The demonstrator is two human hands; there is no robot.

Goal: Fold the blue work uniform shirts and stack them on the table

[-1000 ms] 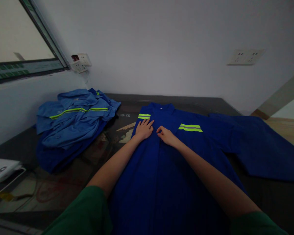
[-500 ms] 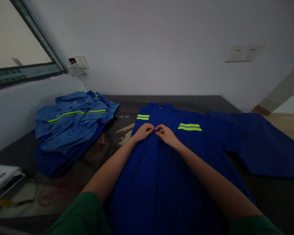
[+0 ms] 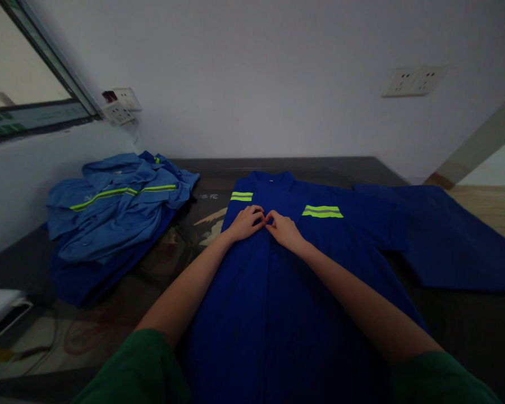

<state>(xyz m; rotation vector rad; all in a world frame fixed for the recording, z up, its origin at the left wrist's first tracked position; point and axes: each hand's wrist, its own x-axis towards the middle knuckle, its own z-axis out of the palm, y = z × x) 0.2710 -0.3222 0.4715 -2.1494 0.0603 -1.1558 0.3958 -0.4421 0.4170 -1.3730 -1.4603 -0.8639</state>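
Observation:
A dark blue work shirt (image 3: 303, 280) lies front up on the dark table, its collar at the far end. Yellow-green reflective strips cross both sides of its chest. My left hand (image 3: 247, 223) and my right hand (image 3: 283, 229) meet at the front placket below the collar. Both have thumb and fingers pinched together on the cloth edge, fingertips almost touching. Whether a button is between them is too small to make out.
To the left lies a heap of lighter blue work clothes (image 3: 118, 207) with reflective strips. Folded dark blue cloth (image 3: 454, 241) lies right of the shirt. A white device (image 3: 0, 306) with cables sits at the near left. Wall sockets (image 3: 414, 81) are behind the table (image 3: 328, 164).
The view has shifted slightly, so everything sits a little higher and further left. Both hands stay at the same placket spot, with small finger movements.

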